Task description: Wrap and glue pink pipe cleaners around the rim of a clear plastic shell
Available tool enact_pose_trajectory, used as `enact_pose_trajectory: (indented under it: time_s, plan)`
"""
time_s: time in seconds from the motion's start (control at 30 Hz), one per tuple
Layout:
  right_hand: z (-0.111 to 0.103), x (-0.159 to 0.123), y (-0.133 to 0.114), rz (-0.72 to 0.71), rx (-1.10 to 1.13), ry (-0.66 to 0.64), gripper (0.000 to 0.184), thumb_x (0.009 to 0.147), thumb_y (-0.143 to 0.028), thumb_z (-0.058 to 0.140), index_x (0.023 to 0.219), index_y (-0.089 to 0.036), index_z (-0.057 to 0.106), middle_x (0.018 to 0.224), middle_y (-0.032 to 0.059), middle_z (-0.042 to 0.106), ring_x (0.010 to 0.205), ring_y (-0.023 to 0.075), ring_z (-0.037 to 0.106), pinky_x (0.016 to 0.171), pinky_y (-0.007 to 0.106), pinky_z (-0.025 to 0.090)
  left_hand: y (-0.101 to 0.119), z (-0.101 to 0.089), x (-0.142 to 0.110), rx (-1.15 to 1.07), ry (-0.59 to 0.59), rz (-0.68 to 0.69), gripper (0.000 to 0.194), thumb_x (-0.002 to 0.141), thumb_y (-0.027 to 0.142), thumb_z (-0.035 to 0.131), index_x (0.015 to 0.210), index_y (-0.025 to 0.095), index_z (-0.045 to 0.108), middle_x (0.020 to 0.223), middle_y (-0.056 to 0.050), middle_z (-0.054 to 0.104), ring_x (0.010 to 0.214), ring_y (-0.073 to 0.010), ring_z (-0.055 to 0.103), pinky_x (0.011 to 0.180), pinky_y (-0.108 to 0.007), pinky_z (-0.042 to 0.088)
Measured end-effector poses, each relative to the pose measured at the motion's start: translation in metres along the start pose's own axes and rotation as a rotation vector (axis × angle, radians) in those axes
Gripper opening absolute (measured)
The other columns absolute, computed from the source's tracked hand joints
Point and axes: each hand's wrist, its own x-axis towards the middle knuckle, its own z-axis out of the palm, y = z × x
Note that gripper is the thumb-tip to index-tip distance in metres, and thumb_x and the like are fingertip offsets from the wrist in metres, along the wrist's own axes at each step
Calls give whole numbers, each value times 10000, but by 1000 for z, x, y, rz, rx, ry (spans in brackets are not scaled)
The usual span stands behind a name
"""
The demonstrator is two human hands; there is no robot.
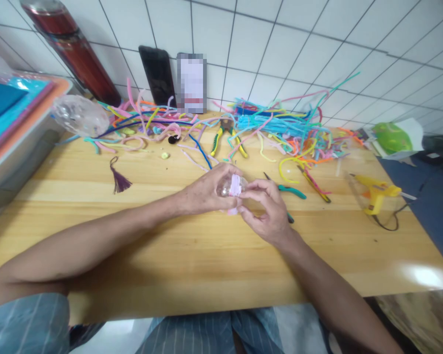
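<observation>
My left hand (210, 189) is closed around a small clear plastic bottle (224, 188), gripping it from the left above the table. A band of pale lilac pipe cleaner (236, 185) wraps the bottle's middle, and a pinkish end shows below it. From the right, my right hand (268, 209) pinches at the lower edge of this band with thumb and fingers. Its fingertips touch the pipe cleaner. Partly behind my right hand lie teal-handled pliers (293, 191).
Colourful pipe cleaners (273, 125) heap along the wall. Yellow-green pliers (227, 132), a purple tassel (121, 181) and a yellow glue gun (378, 191) lie on the wooden table (177, 260). Two phones, the nearer-left one black (157, 73), lean by a red thermos (79, 54).
</observation>
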Motion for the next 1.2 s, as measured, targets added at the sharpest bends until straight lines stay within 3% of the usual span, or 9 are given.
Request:
enact_pose_trajectory:
  time_s: [0.17,0.47,0.67,0.8,1.2]
  plan:
    - [1,-1,-1,-5,-10,-1,386,940,-198,748,1298,-319,669,1209,91,665,1095,283,692,900,480,608,-1,1,0,61,42,51,431,793,302,816,1159,234,597,1066,-28,632,930,-195,638,782,-312,536]
    - [-2,1,0,-24,-19,-35,480,941,-175,728,1394,-303,635,1222,110,653,1120,295,682,943,498,609,-2,0,0,105,40,101,408,840,351,804,1179,236,607,1076,-29,613,933,-199,623,793,-328,522]
    - [-1,0,0,-7,-25,-30,471,937,-209,753,1384,-303,641,1215,110,663,1116,304,690,946,515,609,-10,-8,5,169,-47,112,729,695,515,984,1267,255,615,1217,-70,618,1053,-254,646,881,-391,556]
    - [0,1,-1,21,-14,-12,436,938,-210,770,1351,-308,669,1181,98,681,1095,296,702,937,502,607,-17,-10,8,164,-46,148,781,654,571,1008,1252,252,618,1215,-81,617,1061,-264,647,890,-398,552]
    - [-6,3,-1,81,67,-84,342,1010,-239,670,1347,-293,688,1241,99,673,1173,292,685,998,511,586,-17,-8,7,144,-63,113,642,728,370,909,1255,250,563,1194,-58,619,1009,-224,666,844,-356,562]
